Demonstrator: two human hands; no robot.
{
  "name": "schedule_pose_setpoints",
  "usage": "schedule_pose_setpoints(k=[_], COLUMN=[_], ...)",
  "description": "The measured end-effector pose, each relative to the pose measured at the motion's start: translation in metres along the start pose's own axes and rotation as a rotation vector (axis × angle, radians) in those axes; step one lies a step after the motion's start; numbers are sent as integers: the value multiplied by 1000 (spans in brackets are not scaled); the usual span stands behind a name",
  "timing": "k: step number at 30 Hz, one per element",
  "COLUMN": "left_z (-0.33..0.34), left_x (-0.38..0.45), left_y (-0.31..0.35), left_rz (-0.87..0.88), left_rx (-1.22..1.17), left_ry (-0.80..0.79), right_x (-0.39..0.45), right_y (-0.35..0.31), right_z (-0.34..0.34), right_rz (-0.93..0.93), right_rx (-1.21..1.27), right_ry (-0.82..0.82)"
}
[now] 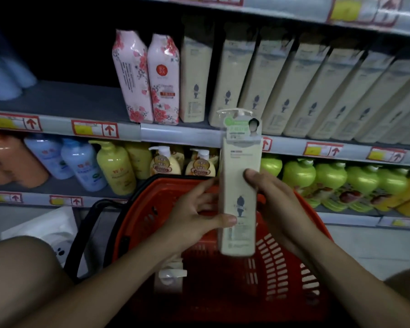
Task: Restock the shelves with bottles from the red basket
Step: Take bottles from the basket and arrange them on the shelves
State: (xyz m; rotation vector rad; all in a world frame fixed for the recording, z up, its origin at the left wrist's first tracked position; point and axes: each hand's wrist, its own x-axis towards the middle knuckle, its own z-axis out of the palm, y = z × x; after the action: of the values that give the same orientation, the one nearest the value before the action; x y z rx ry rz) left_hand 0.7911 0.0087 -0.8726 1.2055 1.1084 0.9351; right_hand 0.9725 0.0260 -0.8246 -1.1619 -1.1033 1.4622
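Note:
I hold a tall cream pump bottle upright above the red basket. My left hand grips its lower left side, thumb across the front. My right hand grips its right side higher up. Another pump bottle lies inside the basket, partly hidden by my left forearm. On the middle shelf stands a row of matching cream bottles, with two pink flowered bottles to their left.
The lower shelf carries blue bottles, yellow bottles and green bottles. The middle shelf's left part is bare up to pale blue bottles. A white bag lies left of the basket's black handle. My knee is at lower left.

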Motion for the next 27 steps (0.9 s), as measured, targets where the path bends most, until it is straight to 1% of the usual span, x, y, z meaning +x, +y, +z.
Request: schedule_pose_setpoints(k=[2, 5, 8, 12, 15, 18, 21, 23, 24, 26, 27], left_z=[4, 14, 29, 61, 94, 132, 172, 197, 210, 237, 251], left_x=[-6, -15, -15, -4, 6, 10, 22, 28, 33, 62, 76], left_y=[15, 52, 97, 159, 194, 212, 230, 237, 242, 252, 260], left_rz=[35, 109, 206, 334, 391, 396, 285, 324, 324, 341, 349], left_rx=[4, 21, 60, 19, -44, -43, -83, 20, 21, -70, -101], left_ry=[-9, -21, -44, -82, -116, -135, -176, -261, -286, -271, -224], right_x=[-16, -35, -52, -75, -91, -102, -104, -100, -95, -83, -76], right_y=[-12, -36, -78, -147, -183, -196, -195, -197, -199, -212, -224], right_z=[2, 0, -8, -28, -42, -59, -91, -116, -131, -160, -172], right_rz=[-50, -143, -250, -409, -516, -597, -637, -638, -660, -720, -758], right_rx=[-27, -54, -61, -145, -221, -288, -280, -288, -277, -230, -211], right_ry=[11, 73, 171, 221, 285, 387, 493, 582, 617, 634, 613])
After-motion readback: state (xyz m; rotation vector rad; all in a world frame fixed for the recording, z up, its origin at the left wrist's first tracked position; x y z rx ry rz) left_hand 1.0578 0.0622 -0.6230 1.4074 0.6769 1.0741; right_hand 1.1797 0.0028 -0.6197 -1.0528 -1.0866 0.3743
